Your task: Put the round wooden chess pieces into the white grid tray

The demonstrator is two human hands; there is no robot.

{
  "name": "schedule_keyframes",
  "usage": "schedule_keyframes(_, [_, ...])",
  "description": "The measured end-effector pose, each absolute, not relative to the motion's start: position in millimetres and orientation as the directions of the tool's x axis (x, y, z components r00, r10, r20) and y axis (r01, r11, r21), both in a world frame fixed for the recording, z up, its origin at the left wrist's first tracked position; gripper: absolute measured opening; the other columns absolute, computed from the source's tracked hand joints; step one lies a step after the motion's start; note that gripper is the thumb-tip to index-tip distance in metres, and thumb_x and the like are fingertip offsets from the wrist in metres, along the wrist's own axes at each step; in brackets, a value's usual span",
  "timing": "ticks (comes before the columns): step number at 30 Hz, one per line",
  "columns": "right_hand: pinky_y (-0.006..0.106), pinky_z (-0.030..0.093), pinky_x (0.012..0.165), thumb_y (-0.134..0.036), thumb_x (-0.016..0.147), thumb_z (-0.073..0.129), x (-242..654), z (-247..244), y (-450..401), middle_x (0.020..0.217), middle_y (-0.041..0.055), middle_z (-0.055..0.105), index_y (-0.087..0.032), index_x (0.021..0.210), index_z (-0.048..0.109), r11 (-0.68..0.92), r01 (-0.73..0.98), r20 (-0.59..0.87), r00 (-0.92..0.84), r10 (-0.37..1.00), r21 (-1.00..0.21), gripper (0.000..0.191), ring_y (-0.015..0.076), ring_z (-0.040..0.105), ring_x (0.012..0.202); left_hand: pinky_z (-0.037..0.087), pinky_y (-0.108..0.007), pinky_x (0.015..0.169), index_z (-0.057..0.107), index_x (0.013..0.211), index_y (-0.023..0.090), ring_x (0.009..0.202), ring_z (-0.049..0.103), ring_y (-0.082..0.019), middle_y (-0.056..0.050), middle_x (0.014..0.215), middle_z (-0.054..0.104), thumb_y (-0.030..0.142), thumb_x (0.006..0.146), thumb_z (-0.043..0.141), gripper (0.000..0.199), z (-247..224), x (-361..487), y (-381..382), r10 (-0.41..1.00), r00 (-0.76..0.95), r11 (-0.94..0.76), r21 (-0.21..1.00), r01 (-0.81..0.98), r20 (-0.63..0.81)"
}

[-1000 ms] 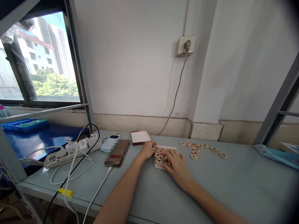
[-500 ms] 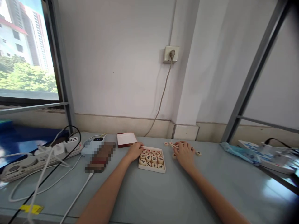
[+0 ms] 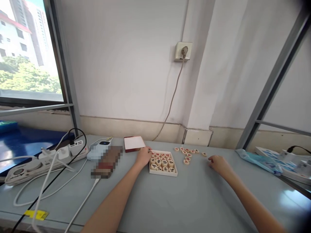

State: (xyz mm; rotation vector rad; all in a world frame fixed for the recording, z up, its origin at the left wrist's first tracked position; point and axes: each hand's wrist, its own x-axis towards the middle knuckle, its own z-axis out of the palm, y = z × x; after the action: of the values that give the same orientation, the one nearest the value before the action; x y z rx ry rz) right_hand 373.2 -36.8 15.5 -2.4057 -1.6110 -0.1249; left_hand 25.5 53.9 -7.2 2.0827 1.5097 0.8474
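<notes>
A white open box (image 3: 163, 174) holds rows of round Chinese chess pieces (image 3: 165, 162), with red characters at the back and black ones nearer me. My left hand (image 3: 143, 157) grips the box's left side near its back corner. To the right of the box, several loose chess pieces (image 3: 189, 154) with red or dark characters lie scattered on the table. Just right of the outermost loose piece (image 3: 204, 154) is my right hand (image 3: 219, 164), its fingers curled in. Whatever those fingers hold, if anything, is hidden.
The dark red box lid (image 3: 134, 143) lies behind my left hand. Leftward are a blurred brown item (image 3: 109, 161), a light blue power bank (image 3: 97, 149), cables and a power strip (image 3: 24, 171). A blue plastic packet (image 3: 257, 161) lies far right. The wall borders the grey table (image 3: 184, 200).
My right hand has moved right, off the loose pieces, and its fingers have curled. The pieces it covered now show. My left hand stays at the box; the view has shifted slightly.
</notes>
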Motion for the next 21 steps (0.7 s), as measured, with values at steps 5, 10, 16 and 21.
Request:
schedule_keyframes(5, [0.030,0.048,0.071,-0.036,0.078,0.053,278,46,-37,0.101,0.0033,0.067,-0.027,0.108,0.062,0.052,0.919,0.256,0.053,0.965,-0.390,0.033,0.0198,0.063,0.085,0.038,-0.027,0.086,0.065,0.098,0.015,0.102,0.055,-0.021,-0.011,0.105,0.064,0.020,0.081,0.043,0.028,-7,25,54,0.943,0.228,-0.333,0.668,0.666,0.242])
schedule_keyframes(10, [0.029,0.046,0.064,-0.034,0.075,0.055,179,49,-45,0.094,0.0008,0.067,-0.027,0.090,0.067,0.325,0.835,0.257,-0.229,0.939,-0.444,0.020,0.0174,0.060,0.073,0.039,-0.026,0.085,0.065,0.099,0.014,0.100,0.056,-0.019,-0.011,0.103,0.065,0.019,0.080,0.044,0.028,-9,24,55,0.940,0.227,-0.340,0.675,0.655,0.253])
schedule_keyframes(16, [0.029,0.045,0.064,-0.035,0.077,0.053,178,32,-44,0.097,0.0024,0.062,-0.025,0.095,0.065,0.362,0.767,0.262,-0.258,0.930,-0.530,0.024,0.0140,0.055,0.069,0.041,-0.026,0.081,0.065,0.096,0.014,0.093,0.058,-0.019,-0.009,0.096,0.066,0.020,0.081,0.044,0.027,-12,22,57,0.929,0.250,-0.371,0.663,0.650,0.274])
schedule_keyframes(21, [0.030,0.046,0.067,-0.035,0.077,0.055,183,30,-49,0.093,0.0015,0.060,-0.028,0.104,0.062,0.338,0.757,0.174,-0.291,0.941,-0.560,0.029,0.0154,0.054,0.076,0.040,-0.025,0.083,0.065,0.095,0.015,0.093,0.057,-0.018,-0.008,0.097,0.066,0.019,0.080,0.044,0.026,-14,21,60,0.913,0.280,-0.408,0.652,0.640,0.296])
